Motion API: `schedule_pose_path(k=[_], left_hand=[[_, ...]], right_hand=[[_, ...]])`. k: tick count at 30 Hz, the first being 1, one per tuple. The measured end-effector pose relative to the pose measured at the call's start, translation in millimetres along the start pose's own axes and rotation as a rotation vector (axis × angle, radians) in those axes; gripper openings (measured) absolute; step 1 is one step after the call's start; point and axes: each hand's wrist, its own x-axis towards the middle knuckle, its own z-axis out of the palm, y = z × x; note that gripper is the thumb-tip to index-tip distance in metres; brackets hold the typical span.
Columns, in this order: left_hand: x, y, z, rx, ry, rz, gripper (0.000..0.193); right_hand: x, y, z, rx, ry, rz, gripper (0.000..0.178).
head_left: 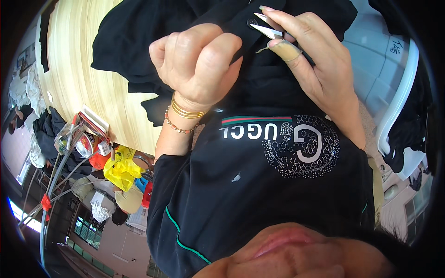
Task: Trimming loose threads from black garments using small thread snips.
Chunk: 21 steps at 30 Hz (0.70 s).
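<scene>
A black garment (153, 37) lies bunched over the table edge in front of me. My left hand (197, 62), with gold bangles and a beaded bracelet at the wrist, is curled into a fist on its cloth; the fingertips are hidden. Between the thumb and fingers of my right hand (320, 60) is a pair of thread snips (271, 31). Their pointed blades are apart and reach beside a dark round button (251, 22) on the garment. Tan tape (286, 50) with a loose end wraps the right thumb.
The garment rests on a pale wood-grain table (79, 55). A white plastic tub (399, 102) stands at the right, with dark cloth beside it. On the left are a metal rack (46, 204), a yellow plastic bag (121, 169) and a red-edged holder (95, 123). Another person (130, 199) sits farther off.
</scene>
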Motion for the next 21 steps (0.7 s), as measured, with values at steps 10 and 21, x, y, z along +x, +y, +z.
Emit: schedule_pose_path(k=[10, 21], left_hand=[[-2, -1, -8, 0.033, -0.117, 0.04, 0.034], [-1, 2, -6, 0.035, -0.104, 0.044, 0.034]], right_hand=[[0, 0, 9, -0.066, 0.028, -0.012, 0.042], [-3, 1, 10, -0.18, 0.102, -0.076, 0.041]])
